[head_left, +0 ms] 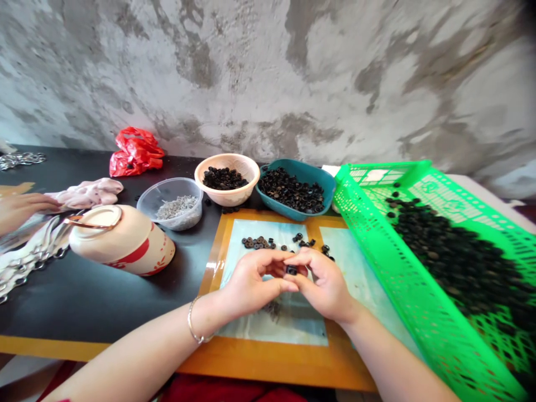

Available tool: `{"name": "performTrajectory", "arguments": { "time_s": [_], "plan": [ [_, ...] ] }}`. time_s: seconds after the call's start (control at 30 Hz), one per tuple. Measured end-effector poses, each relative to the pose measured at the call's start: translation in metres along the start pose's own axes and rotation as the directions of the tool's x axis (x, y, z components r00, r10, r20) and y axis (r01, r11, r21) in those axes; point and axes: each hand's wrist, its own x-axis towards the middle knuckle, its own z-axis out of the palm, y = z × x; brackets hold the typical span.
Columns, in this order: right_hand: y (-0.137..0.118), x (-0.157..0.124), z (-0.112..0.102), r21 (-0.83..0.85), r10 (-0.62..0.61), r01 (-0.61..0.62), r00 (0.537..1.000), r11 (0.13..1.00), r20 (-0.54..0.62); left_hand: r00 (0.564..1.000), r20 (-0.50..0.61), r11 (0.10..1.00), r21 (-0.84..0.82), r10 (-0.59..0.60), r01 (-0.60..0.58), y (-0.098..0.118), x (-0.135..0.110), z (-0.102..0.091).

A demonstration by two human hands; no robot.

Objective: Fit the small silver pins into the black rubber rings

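In front of me my left hand (262,282) and my right hand (324,279) meet fingertip to fingertip over the work mat (288,334). A small black round part (291,269) is pinched between the fingers of both. Just beyond them lie several brown-black rings (257,243) and a few loose black parts (304,241). Partly hidden below my left hand is a little pile of thin grey pins (273,308); their exact kind is too small to tell.
Behind the mat stand a clear tub (170,218) of grey pins, a pink bowl (230,195) and a teal basin (288,212) of black parts. A green basket (393,279) flanks me right; a white tumbler (121,240), red bag (136,151) and another person's hand (20,209) are left.
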Motion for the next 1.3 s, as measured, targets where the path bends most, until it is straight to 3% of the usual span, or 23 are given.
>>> {"name": "performTrajectory", "arguments": {
  "time_s": [0.17, 0.33, 0.47, 0.57, 0.63, 0.67, 0.73, 0.77, 0.8, 0.83, 0.87, 0.9, 0.97, 1.03, 1.07, 1.17, 1.3],
  "plan": [
    [0.002, 0.002, 0.002, -0.006, -0.002, 0.002, 0.999, 1.000, -0.035, 0.999, 0.021, 0.998, -0.053, 0.034, -0.033, 0.000, 0.001, -0.002],
    [0.000, 0.004, -0.002, -0.061, -0.040, 0.037, 0.998, 0.997, -0.047, 1.000, 0.009, 0.996, -0.085, -0.030, 0.030, -0.004, 0.002, -0.007],
    [-0.001, 0.006, -0.005, -0.112, -0.014, 0.008, 0.999, 0.994, -0.048, 0.997, -0.070, 0.987, -0.156, -0.043, 0.031, -0.001, 0.009, -0.018],
    [-0.002, 0.009, -0.015, -0.042, 0.096, -0.105, 0.981, 0.994, -0.169, 0.974, -0.213, 0.995, -0.075, -0.074, 0.059, 0.006, 0.019, -0.033],
    [-0.003, 0.013, -0.033, 0.159, 0.168, -0.116, 0.916, 0.980, -0.364, 0.940, -0.319, 0.988, 0.056, -0.119, 0.144, 0.010, 0.026, -0.046],
    [-0.003, 0.015, -0.046, 0.295, 0.202, -0.054, 0.844, 0.954, -0.496, 0.931, -0.340, 0.975, 0.128, -0.131, 0.183, 0.012, 0.028, -0.052],
    [-0.001, 0.019, -0.075, 0.504, 0.290, 0.167, 0.650, 0.847, -0.702, 0.938, -0.321, 0.935, 0.278, -0.126, 0.221, 0.014, 0.031, -0.064],
    [0.001, 0.021, -0.087, 0.564, 0.357, 0.228, 0.575, 0.794, -0.736, 0.949, -0.293, 0.905, 0.363, -0.114, 0.221, 0.015, 0.030, -0.068],
    [0.003, 0.023, -0.096, 0.619, 0.431, 0.249, 0.529, 0.745, -0.731, 0.963, -0.246, 0.865, 0.452, -0.112, 0.216, 0.015, 0.030, -0.072],
    [0.005, 0.024, -0.100, 0.663, 0.486, 0.237, 0.516, 0.710, -0.705, 0.975, -0.190, 0.817, 0.539, -0.120, 0.205, 0.014, 0.028, -0.075],
    [0.006, 0.025, -0.098, 0.689, 0.518, 0.194, 0.528, 0.698, -0.673, 0.982, -0.131, 0.762, 0.620, -0.135, 0.188, 0.014, 0.027, -0.077],
    [0.007, 0.025, -0.092, 0.708, 0.543, 0.100, 0.570, 0.699, -0.617, 0.985, -0.076, 0.704, 0.691, -0.154, 0.163, 0.013, 0.026, -0.078],
    [0.006, 0.023, -0.067, 0.653, 0.568, -0.205, 0.713, 0.729, -0.411, 0.985, 0.017, 0.607, 0.789, -0.174, 0.094, 0.012, 0.023, -0.077],
    [0.002, 0.019, -0.036, 0.340, 0.536, -0.478, 0.838, 0.810, -0.097, 0.981, 0.111, 0.542, 0.840, -0.158, -0.008, 0.010, 0.022, -0.073],
    [0.001, 0.016, -0.022, 0.155, 0.512, -0.510, 0.858, 0.846, 0.030, 0.976, 0.163, 0.524, 0.849, -0.143, -0.065, 0.009, 0.022, -0.070],
    [-0.001, 0.007, 0.009, -0.202, 0.409, -0.365, 0.876, 0.909, 0.256, 0.952, 0.289, 0.487, 0.849, -0.101, -0.206, 0.003, 0.022, -0.061],
    [0.003, -0.001, 0.025, -0.369, 0.288, -0.139, 0.875, 0.919, 0.388, 0.940, 0.328, 0.446, 0.859, -0.097, -0.253, -0.006, 0.023, -0.054]
  ]
}}
